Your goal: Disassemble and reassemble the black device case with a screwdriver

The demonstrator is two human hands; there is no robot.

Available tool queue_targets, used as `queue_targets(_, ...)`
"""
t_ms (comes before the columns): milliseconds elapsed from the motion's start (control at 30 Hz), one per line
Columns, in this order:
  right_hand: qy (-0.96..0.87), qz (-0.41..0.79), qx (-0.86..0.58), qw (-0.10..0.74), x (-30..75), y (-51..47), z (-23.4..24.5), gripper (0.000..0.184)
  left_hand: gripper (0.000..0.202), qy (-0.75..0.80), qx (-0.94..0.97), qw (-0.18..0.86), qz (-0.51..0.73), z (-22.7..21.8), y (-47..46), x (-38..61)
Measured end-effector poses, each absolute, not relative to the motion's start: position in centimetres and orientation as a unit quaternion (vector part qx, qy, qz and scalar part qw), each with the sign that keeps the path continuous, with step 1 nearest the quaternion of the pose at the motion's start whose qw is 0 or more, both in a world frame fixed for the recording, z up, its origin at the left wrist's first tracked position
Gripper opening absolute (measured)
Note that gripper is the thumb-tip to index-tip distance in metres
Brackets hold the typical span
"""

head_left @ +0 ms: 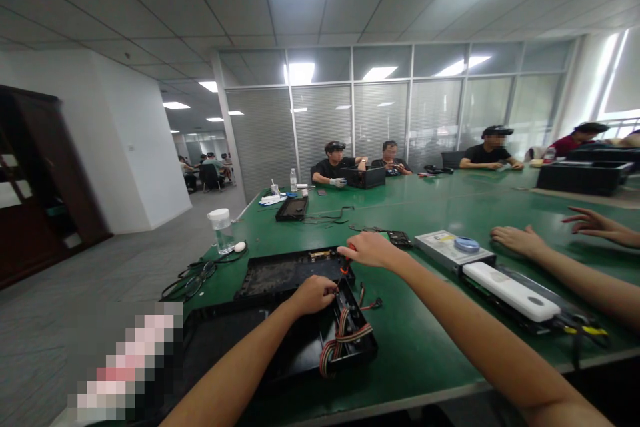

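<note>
The right grip (367,248) is clenched over a red-handled screwdriver (345,265), held upright so that its tip drops into the open black case (305,353) at the near edge of the green surface (400,353). The left grip (313,293) pinches in beside the tip, seemingly to steady a part there, though what it grasps is hidden. The lid (285,270) lies flat just behind the case, out of the way.

Office workroom: glass partitions (380,113), long green worktable (450,213), ceiling panels.
</note>
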State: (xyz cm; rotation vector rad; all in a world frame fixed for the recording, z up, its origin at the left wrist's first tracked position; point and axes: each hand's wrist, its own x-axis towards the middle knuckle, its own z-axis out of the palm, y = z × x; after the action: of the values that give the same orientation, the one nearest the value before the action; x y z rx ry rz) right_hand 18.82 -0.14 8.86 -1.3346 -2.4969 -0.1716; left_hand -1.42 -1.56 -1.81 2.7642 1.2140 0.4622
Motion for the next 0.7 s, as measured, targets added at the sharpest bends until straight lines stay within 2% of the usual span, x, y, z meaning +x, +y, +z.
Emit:
queue_targets(67,-0.869,0.034,-0.432,0.238,20.2,1.6,7.0,0.044,0.018,0.397,0.904,0.044,0.151,-1.8,-1.6,-1.5)
queue_targets(133,-0.831,0.185,-0.404,0.335,21.9,3.5,4.5,0.038,0.018,0.399,0.903,0.046,0.154,-1.8,-1.8,-1.5)
queue_targets(233,-0.620,0.435,-0.394,0.521,24.0,6.0,0.3,0.034,0.014,0.395,0.903,0.048,0.163,-1.6,-2.2,-1.4)
queue_targets(300,-0.454,0.542,-0.372,0.602,24.7,7.0,-2.0,0.029,0.011,0.392,0.900,0.054,0.181,-1.2,-2.5,-1.4)
queue_targets(367,-0.358,0.586,-0.354,0.634,24.8,7.5,-3.4,0.026,0.011,0.392,0.894,0.069,0.203,-0.5,-2.5,-1.5)
queue_targets(467,-0.331,0.592,-0.347,0.648,23.6,7.5,-4.0,0.021,0.013,0.394,0.891,0.123,0.191,1.0,-2.1,-2.6)
queue_targets(600,-0.324,0.605,-0.277,0.673,21.7,6.9,-3.5,0.011,0.014,0.443,0.858,0.259,0.033,2.0,-1.2,-5.1)
queue_targets(700,-0.391,0.599,-0.251,0.652,21.1,6.0,-2.4,0.015,0.019,0.511,0.785,0.336,-0.103,1.6,-0.9,-6.4)
